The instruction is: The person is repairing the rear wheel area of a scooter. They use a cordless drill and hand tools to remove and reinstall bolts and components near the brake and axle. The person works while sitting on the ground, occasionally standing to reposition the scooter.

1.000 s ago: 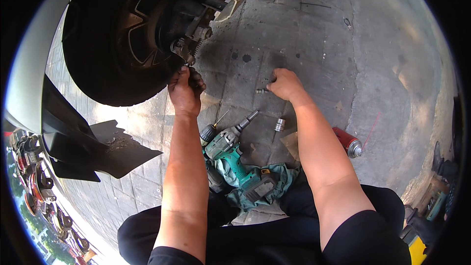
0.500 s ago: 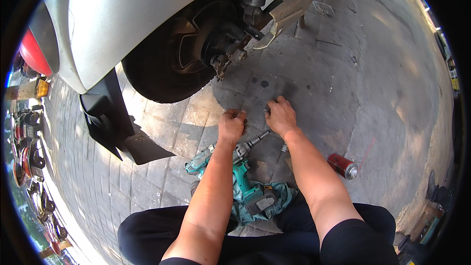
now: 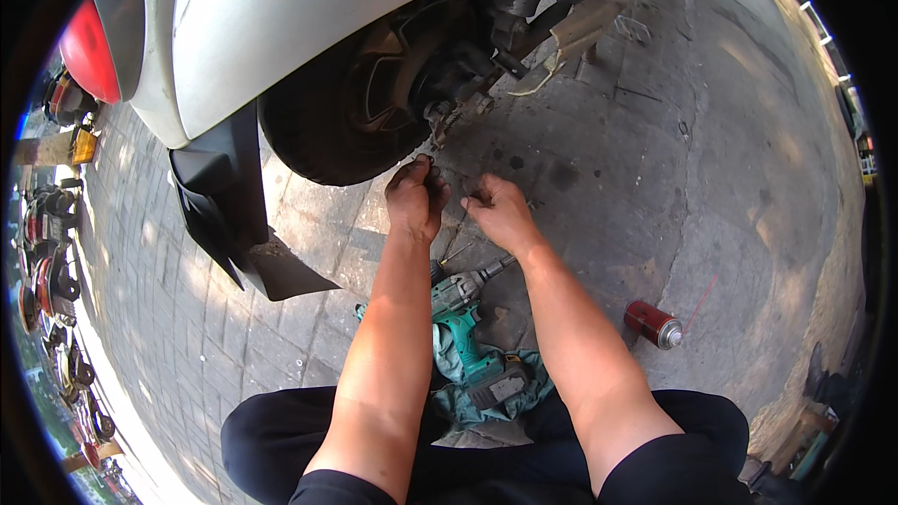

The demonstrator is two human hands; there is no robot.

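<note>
My left hand (image 3: 413, 201) is curled, its darkened fingers bent inward, just below the tyre's lower edge (image 3: 346, 173) and the hanging brake parts (image 3: 438, 117). Close by on its right, my right hand (image 3: 503, 215) has thumb and fingers pinched together. Whatever either hand holds is too small or hidden to make out. Beneath my forearms lies a teal cordless impact wrench (image 3: 479, 360) with a metal shaft on its nose, resting on a crumpled teal cloth (image 3: 535, 379). A thin tool (image 3: 454, 254) is partly visible beside my left wrist.
A pale car body (image 3: 253, 28) overhangs the wheel, with a black mudguard (image 3: 220, 196) hanging at left. A suspension arm (image 3: 589, 19) reaches out to the upper right. On the paving at right lies a red spray can (image 3: 653, 324). Several machine parts (image 3: 65, 290) line the far left.
My left hand has moved up and left toward the wheel and turned over, fingers curled upward. My right hand has shifted left, nearer to it. The view has moved slightly.
</note>
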